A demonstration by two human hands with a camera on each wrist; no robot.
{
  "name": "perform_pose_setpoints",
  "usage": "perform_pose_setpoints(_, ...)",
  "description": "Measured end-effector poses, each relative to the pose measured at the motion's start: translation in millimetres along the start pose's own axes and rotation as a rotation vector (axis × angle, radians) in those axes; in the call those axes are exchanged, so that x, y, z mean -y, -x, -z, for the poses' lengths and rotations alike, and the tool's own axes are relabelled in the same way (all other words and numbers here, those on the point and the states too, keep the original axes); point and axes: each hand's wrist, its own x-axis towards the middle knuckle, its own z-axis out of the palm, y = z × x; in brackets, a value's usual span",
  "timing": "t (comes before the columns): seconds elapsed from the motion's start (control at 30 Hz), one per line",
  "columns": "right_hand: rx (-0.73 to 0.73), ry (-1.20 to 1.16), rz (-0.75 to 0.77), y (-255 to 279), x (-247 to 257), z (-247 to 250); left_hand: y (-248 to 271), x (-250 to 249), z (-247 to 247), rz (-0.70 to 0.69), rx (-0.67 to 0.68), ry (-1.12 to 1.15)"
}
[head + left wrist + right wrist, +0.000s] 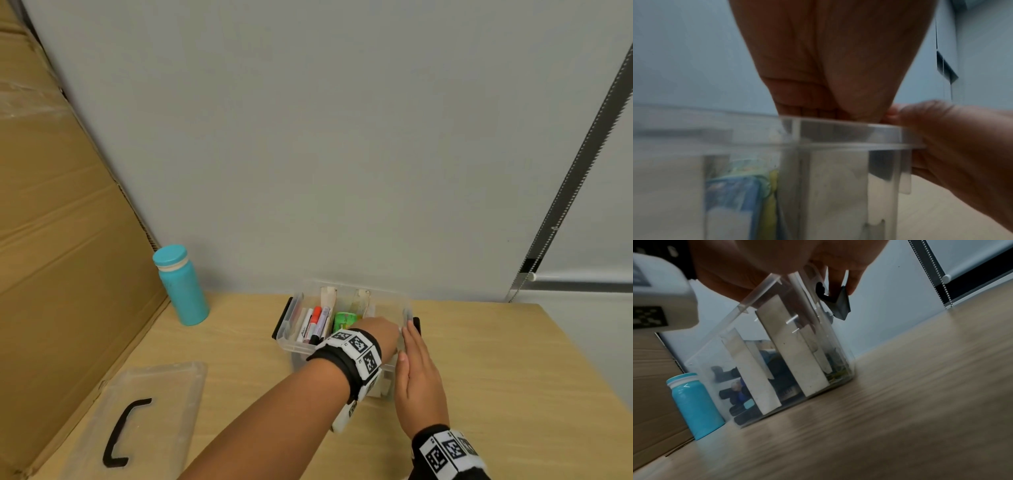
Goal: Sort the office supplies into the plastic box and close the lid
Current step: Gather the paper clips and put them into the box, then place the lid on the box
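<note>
I see a light wood-grain table (pixel 479 359) filling the lower half of the head view, backed by a plain pale grey wall (pixel 342 137). A brown corrugated cardboard sheet (pixel 51 222) leans along the left edge of the frame. A roller blind with a beaded chain (pixel 579 164) hangs at the right edge.

Item count, left to right:
- One flat clear plastic lid with a black handle (pixel 126 431), lower left, lying on the table, well apart from the box.
- One teal cylindrical bottle with a screw cap (pixel 181 286), standing upright, left of centre, near the cardboard.
- One clear plastic box with black side latches (pixel 291 342), centre of frame, uncovered. Its left compartment holds several marker pens (pixel 317 323); I cannot fix their number. One green object (pixel 344 322) lies in the middle compartment.
- Two hands.

My left hand (pixel 378 334) reaches down into the right part of the box; its fingers are hidden below the rim, so I cannot tell how they lie. My right hand (pixel 419 383) rests flat against the box's right outer wall, fingers straight and pressed together, fingertips by the right latch (pixel 838 305).
</note>
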Motion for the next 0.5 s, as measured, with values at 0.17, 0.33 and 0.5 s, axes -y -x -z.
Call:
perform_pose_setpoints(0.17,0.007,0.016,0.009,1,1,0,52,14,-24,-0.076,-0.408,0.333)
perform_pose_setpoints(0.33,0.051,0.079,-0.002,0,5,4,114,60,-73,0.083,-0.658,0.541)
perform_pose_setpoints(0.5,0.047,0.415,-0.014,8,40,11,167,131,-134,0.388,-0.699,0.523)
